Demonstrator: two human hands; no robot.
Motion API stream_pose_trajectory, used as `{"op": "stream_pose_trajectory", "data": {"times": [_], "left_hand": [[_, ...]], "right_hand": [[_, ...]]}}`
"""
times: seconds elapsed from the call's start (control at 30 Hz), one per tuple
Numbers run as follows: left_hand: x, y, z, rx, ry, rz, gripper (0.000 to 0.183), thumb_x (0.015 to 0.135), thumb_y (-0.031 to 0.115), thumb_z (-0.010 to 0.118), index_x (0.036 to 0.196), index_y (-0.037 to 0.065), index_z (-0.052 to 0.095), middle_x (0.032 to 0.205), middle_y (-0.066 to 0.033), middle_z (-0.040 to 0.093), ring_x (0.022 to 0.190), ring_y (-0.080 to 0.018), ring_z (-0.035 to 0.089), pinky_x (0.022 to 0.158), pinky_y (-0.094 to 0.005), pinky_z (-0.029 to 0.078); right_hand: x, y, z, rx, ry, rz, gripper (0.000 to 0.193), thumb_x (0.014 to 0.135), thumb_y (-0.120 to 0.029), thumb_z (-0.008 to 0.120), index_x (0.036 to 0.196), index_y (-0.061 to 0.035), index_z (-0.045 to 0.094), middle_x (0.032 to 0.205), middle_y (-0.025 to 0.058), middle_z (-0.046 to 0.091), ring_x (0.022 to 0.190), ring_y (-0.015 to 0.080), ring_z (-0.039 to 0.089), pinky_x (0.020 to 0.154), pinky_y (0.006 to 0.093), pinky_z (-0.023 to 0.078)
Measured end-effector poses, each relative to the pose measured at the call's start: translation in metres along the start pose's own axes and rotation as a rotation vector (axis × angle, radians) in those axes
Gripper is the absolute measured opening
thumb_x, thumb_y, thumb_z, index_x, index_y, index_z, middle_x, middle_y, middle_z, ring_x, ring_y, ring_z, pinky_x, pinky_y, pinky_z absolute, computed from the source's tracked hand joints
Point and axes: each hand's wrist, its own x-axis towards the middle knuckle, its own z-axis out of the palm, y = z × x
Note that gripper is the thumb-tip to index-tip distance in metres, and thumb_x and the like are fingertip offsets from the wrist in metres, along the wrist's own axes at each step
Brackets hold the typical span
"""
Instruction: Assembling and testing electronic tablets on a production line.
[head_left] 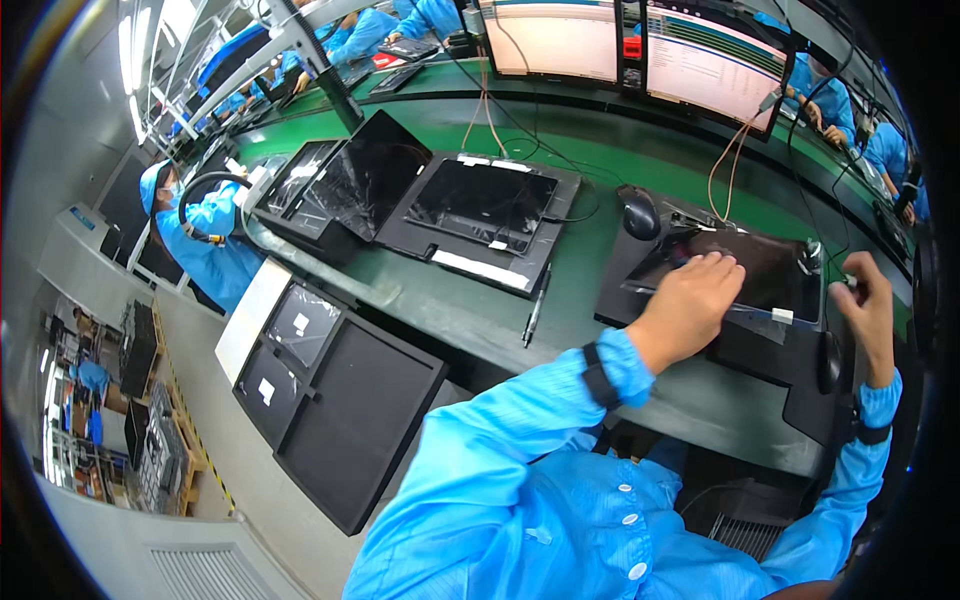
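Note:
A dark, glossy display panel (765,268) lies in a black foam tray (625,285) on the bench at my right. My left hand (692,305) rests over the panel's left part, palm down, with its fingers stretched out. Beyond the panel's right edge, my right hand (870,305) is raised, finger and thumb curled toward each other around a small pale and green piece that I cannot make out. Thin cables hang close to it. A white tab (782,315) shows on the panel's near edge.
Another panel (482,203) lies in foam left of centre, beside a pen (535,310). Black mice (640,212) sit by my tray. Two monitors (715,65) stand behind. Stacked black trays (360,415) jut out at the bench's near left. A co-worker (205,235) stands far left.

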Motion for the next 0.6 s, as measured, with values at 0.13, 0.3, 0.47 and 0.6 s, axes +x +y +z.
{"op": "stream_pose_trajectory", "data": {"times": [0.13, 0.3, 0.47, 0.6], "left_hand": [[-0.036, 0.037, -0.15, -0.192, 0.201, -0.451, 0.026, 0.089, -0.001, 0.068, 0.115, -0.003, 0.071, 0.111, -0.0215, 0.074, 0.097, -0.0231, 0.075, 0.084, -0.0342, 0.058], [-0.179, 0.038, -0.302, -0.781, 0.913, -1.12, 0.043, 0.1, 0.008, 0.062, 0.142, 0.002, 0.051, 0.135, -0.0125, 0.063, 0.121, -0.0269, 0.063, 0.105, -0.0421, 0.051], [-0.346, -0.004, -0.357, -0.864, 1.241, -1.546, 0.035, 0.102, 0.008, 0.058, 0.135, 0.0, 0.057, 0.132, -0.0143, 0.064, 0.121, -0.0322, 0.062, 0.107, -0.0472, 0.049], [-0.384, -0.046, -0.362, -0.783, 1.204, -1.798, 0.035, 0.099, 0.005, 0.059, 0.134, -0.001, 0.058, 0.128, -0.0152, 0.064, 0.112, -0.03, 0.064, 0.102, -0.0375, 0.05]], "right_hand": [[-0.035, -0.039, 0.027, 0.074, 0.293, -0.362, 0.062, 0.096, -0.041, 0.061, 0.143, -0.0014, 0.053, 0.152, 0.0191, 0.047, 0.145, 0.0351, 0.041, 0.121, 0.042, 0.027], [-0.071, -0.061, 0.098, 0.23, 0.106, -0.225, 0.043, 0.091, -0.015, 0.067, 0.131, -0.0003, 0.06, 0.145, 0.0174, 0.053, 0.139, 0.0344, 0.047, 0.117, 0.0427, 0.034], [-0.081, -0.079, 0.132, 0.299, 0.026, -0.214, 0.028, 0.09, -0.009, 0.067, 0.116, 0.0002, 0.065, 0.136, 0.0165, 0.059, 0.13, 0.0331, 0.055, 0.111, 0.0412, 0.04], [-0.082, -0.074, 0.129, 0.266, 0.033, -0.156, 0.025, 0.091, -0.01, 0.069, 0.114, 0.0004, 0.066, 0.134, 0.0172, 0.06, 0.127, 0.0339, 0.058, 0.106, 0.0404, 0.044]]}}
